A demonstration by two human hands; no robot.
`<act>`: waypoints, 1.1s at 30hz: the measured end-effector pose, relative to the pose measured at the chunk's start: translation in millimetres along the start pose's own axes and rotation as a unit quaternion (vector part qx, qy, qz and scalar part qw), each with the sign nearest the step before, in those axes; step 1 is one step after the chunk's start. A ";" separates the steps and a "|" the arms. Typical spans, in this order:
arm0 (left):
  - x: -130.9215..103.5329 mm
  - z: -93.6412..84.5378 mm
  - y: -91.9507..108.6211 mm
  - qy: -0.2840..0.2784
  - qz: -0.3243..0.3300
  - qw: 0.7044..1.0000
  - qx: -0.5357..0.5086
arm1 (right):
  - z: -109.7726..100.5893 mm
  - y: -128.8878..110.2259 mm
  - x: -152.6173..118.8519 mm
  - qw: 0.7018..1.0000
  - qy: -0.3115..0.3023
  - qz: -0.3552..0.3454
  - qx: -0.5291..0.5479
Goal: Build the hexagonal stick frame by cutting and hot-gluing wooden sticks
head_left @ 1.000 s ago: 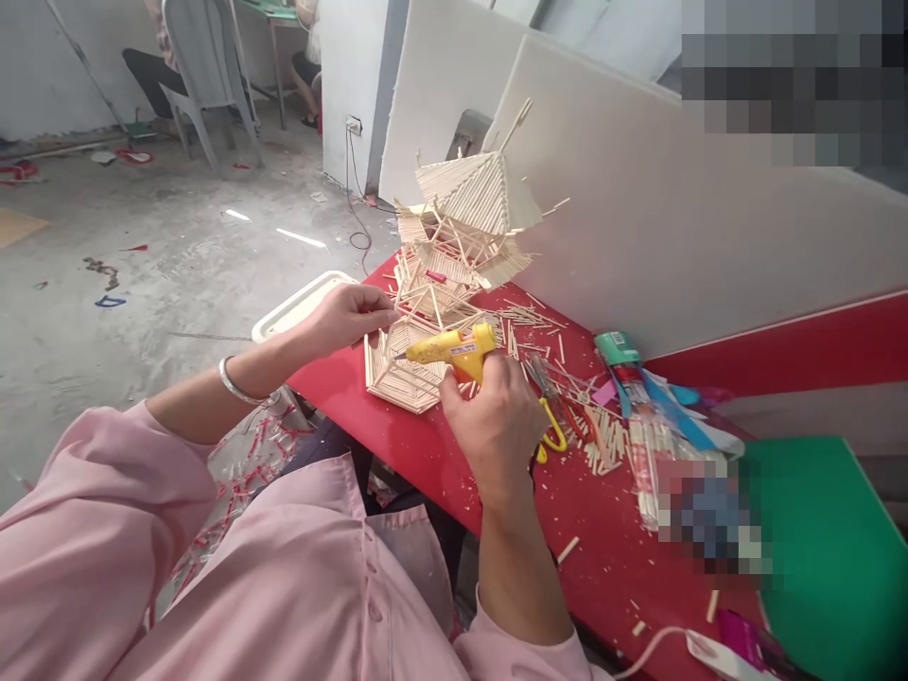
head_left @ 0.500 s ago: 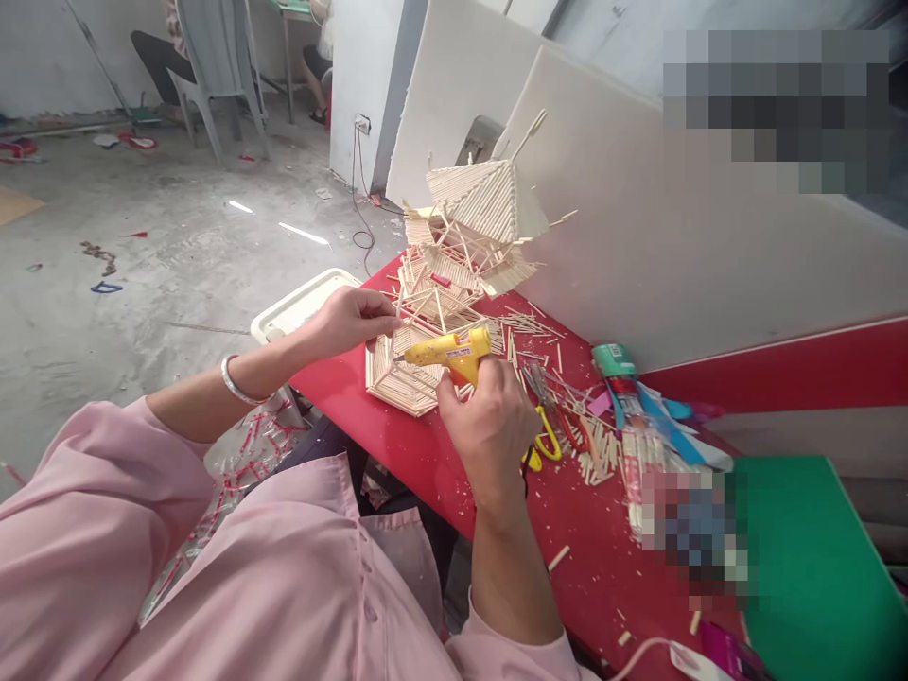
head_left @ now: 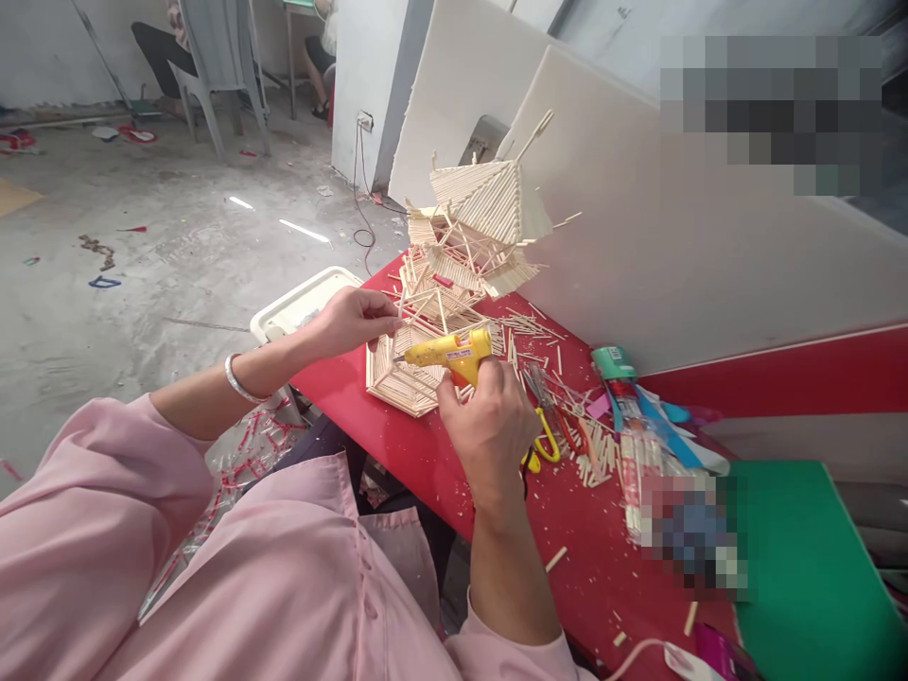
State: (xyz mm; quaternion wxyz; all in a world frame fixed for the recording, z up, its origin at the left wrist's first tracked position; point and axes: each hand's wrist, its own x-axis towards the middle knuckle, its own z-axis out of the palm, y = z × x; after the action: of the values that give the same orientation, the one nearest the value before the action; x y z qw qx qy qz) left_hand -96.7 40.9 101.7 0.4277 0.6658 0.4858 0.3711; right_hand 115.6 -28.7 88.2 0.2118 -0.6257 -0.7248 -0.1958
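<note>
My right hand (head_left: 491, 426) is wrapped round a yellow hot glue gun (head_left: 445, 351), its nozzle pointing left. Below the nozzle lies a flat, many-sided base (head_left: 411, 392) built of thin wooden sticks, on the red table (head_left: 454, 473). My left hand (head_left: 358, 320), fingers pinched, holds a thin wooden stick (head_left: 401, 303) upright above the far part of this base, close to the nozzle. Whether the stick's lower end touches the base I cannot tell. Behind stands a pagoda-like stick model (head_left: 482, 199) with a sloped roof.
Loose sticks (head_left: 535, 326) are scattered right of the base. Scissors with yellow handles (head_left: 548, 437), a green-lidded container (head_left: 614, 361), bagged sticks (head_left: 631, 473) and a green board (head_left: 809, 558) lie further right. A white panel (head_left: 638, 246) leans behind; a pale tray (head_left: 305, 301) is at left.
</note>
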 end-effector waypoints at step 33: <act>0.7 1.4 0.4 -0.001 -0.009 1.000 0.012 | -1.2 -0.2 -0.7 1.000 0.008 -0.001 -0.005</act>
State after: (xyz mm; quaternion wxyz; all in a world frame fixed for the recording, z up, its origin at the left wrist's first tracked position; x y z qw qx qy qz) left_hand -95.1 41.2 101.6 0.4238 0.6669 0.4956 0.3605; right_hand 115.6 -29.9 88.8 0.2143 -0.6245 -0.7227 -0.2040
